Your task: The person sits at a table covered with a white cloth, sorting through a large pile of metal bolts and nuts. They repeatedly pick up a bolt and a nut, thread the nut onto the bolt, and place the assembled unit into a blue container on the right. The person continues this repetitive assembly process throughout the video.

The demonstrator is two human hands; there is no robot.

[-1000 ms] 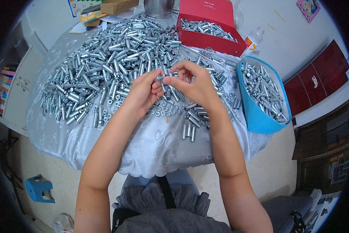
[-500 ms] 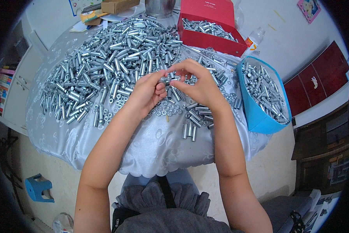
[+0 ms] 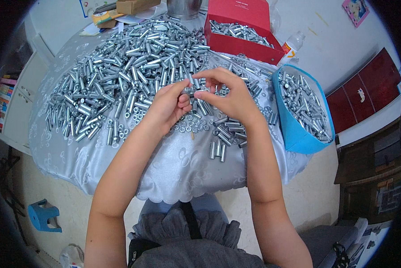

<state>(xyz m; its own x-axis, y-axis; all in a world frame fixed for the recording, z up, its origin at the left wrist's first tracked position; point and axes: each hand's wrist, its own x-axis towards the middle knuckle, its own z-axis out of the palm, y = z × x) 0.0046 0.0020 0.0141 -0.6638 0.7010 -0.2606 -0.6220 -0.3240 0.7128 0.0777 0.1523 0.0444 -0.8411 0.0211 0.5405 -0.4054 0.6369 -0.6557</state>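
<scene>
My left hand (image 3: 168,105) is closed around a small silver metal anchor bolt (image 3: 190,91), its thumb on top and its fingers curled beneath. Close beside it, my right hand (image 3: 231,96) arches over the bolt's end. Its index finger and thumb are apart in a C shape, their tips near the bolt. The fingers partly hide the piece. Behind both hands spreads a big heap of silver sleeve anchors (image 3: 133,67). Loose hex nuts (image 3: 194,124) lie just below the hands, and a few sleeves (image 3: 217,150) stand near the table's front.
A grey patterned cloth (image 3: 173,169) covers the table. At the back right is an open red box (image 3: 240,47) of metal parts. A blue fabric bin (image 3: 298,136) full of bolts stands at the right edge. Nearby are a plastic bottle (image 3: 293,44), a metal pot (image 3: 184,9) and a cardboard box (image 3: 135,5).
My right index finger has lifted slightly, widening the gap to its thumb. My left hand keeps its grip on the bolt in nearly the same place.
</scene>
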